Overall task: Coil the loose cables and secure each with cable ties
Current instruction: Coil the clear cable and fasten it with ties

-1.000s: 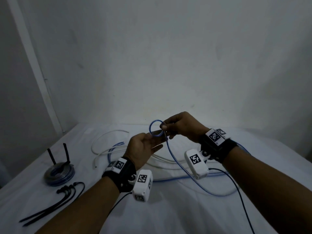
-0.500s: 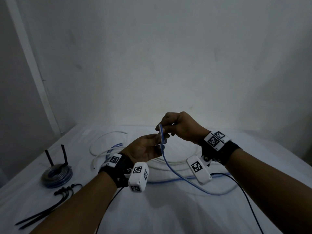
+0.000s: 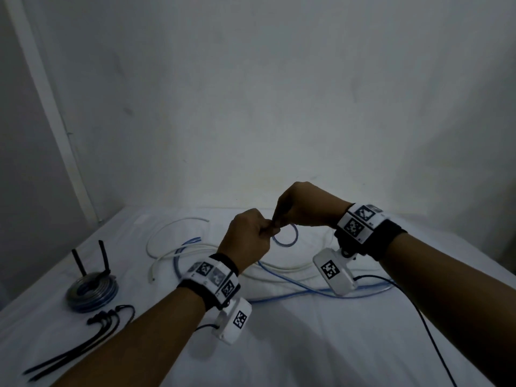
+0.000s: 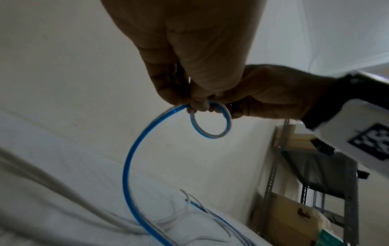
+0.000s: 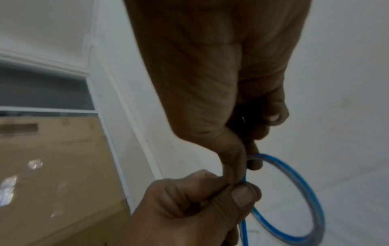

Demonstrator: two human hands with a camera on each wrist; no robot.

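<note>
So far, reading left to right: at far left on the white sheet [image 3: 279,358] we note one finished coil [image 3: 92,293], blue-grey, lying flat, with two black tie tails standing up from it. Just in front of it lies a bundle of spare black cable ties [image 3: 78,342], long axes running from near-left toward the coil. We judge one cable done and tied.

Next rightward, a loose white cable [image 3: 178,227] sprawls in an open arc on the sheet, not yet coiled.

At centre, raised above the sheet, our left hand [image 3: 245,241] pinches the blue cable [image 4: 134,166] between thumb and curled fingers, right where the strand crosses itself. A single small loop [image 3: 284,236] hangs below the pinch, roughly upright in the left-wrist view. Our right hand [image 3: 304,205] meets it from the right, thumb and forefinger closed on the same crossing; the other fingers are curled in.

From the pinch the blue cable drops in a curve to the sheet and runs away to the right, its long axis roughly left-right across the bed.

Judgement: second cable barely begun, one turn only; most of its length, its tie, and the white cable remain.
</note>
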